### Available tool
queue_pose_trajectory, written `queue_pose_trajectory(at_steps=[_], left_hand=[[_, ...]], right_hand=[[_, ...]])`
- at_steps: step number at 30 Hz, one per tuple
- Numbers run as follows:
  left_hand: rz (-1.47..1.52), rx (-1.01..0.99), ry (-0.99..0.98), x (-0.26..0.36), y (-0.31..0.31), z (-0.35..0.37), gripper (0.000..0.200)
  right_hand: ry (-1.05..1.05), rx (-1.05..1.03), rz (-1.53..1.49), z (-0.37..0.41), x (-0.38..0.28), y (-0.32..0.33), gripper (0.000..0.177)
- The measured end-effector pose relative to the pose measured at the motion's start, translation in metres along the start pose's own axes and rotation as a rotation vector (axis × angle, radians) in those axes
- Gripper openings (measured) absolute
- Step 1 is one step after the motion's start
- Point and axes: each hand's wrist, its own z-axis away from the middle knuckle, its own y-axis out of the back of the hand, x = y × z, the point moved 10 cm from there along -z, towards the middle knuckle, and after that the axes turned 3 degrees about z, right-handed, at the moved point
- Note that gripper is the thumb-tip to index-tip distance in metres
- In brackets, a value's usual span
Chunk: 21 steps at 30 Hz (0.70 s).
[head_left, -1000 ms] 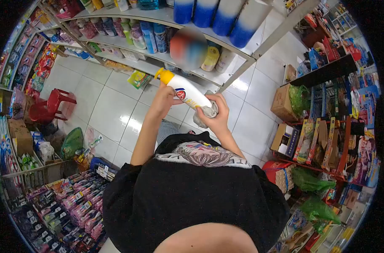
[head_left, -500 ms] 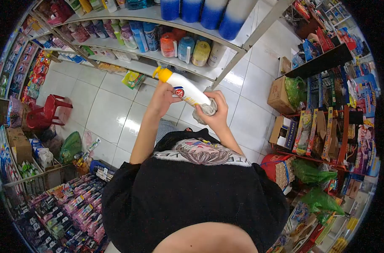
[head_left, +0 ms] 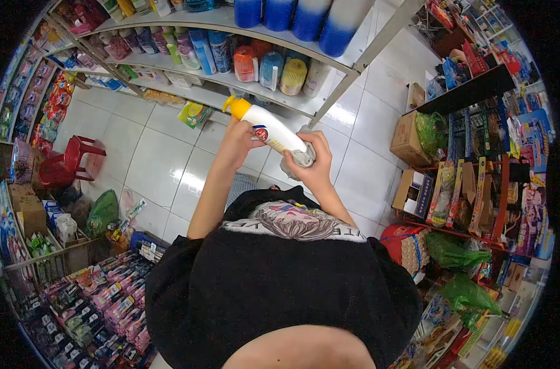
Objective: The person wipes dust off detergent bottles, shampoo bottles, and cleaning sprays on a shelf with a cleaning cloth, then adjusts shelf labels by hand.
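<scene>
A white pump bottle (head_left: 272, 126) with a yellow pump top and a red-and-blue label is held tilted in front of my chest, its pump pointing up to the left. My left hand (head_left: 237, 142) grips it near the neck, thumb against the label. At the lower end, my right hand (head_left: 315, 158) presses a crumpled greyish cloth (head_left: 301, 156) around the bottle's base. Part of the cloth is hidden behind the fingers.
Ahead stands a metal shelf (head_left: 354, 64) with blue-and-white cylinders (head_left: 277, 13) and several coloured bottles. A red plastic stool (head_left: 77, 161) is on the tiled floor to the left. Stocked racks, a cardboard box (head_left: 405, 138) and green bags (head_left: 470, 295) line the right.
Almost nothing differs. The bottle and both hands keep nearly the same position, with only a very slight shift of the left arm.
</scene>
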Motion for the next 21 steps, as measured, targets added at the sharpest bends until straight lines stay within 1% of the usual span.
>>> queue_pose_trajectory(at_steps=[3,5,9,12,14,17,19,21], left_hand=[[0.014,0.026,-0.004,0.002,0.001,0.001,0.038],[-0.088,0.007,-0.005,0.003,-0.001,0.001,0.039],[-0.059,0.035,-0.008,0.002,-0.001,0.003,0.043],[-0.039,-0.012,0.023,0.003,-0.003,0.004,0.044],[0.071,-0.074,0.065,-0.001,-0.007,0.004,0.043],[0.075,-0.075,0.036,-0.004,-0.014,0.002,0.041],[0.070,-0.087,0.048,-0.009,-0.018,0.002,0.041],[0.069,-0.103,0.056,-0.014,-0.023,0.002,0.040]], right_hand=[[-0.005,-0.002,-0.002,0.000,0.000,-0.001,0.034],[-0.010,0.000,-0.001,0.000,0.000,-0.001,0.033],[-0.004,0.008,-0.010,-0.002,-0.001,0.003,0.033],[0.006,0.007,-0.013,-0.001,-0.003,0.005,0.033],[-0.002,0.014,-0.015,0.002,-0.003,0.007,0.032],[-0.012,0.034,-0.009,0.005,-0.002,0.013,0.032],[-0.051,0.032,-0.024,0.007,0.000,0.017,0.030],[-0.046,0.044,-0.003,0.010,0.000,0.022,0.030]])
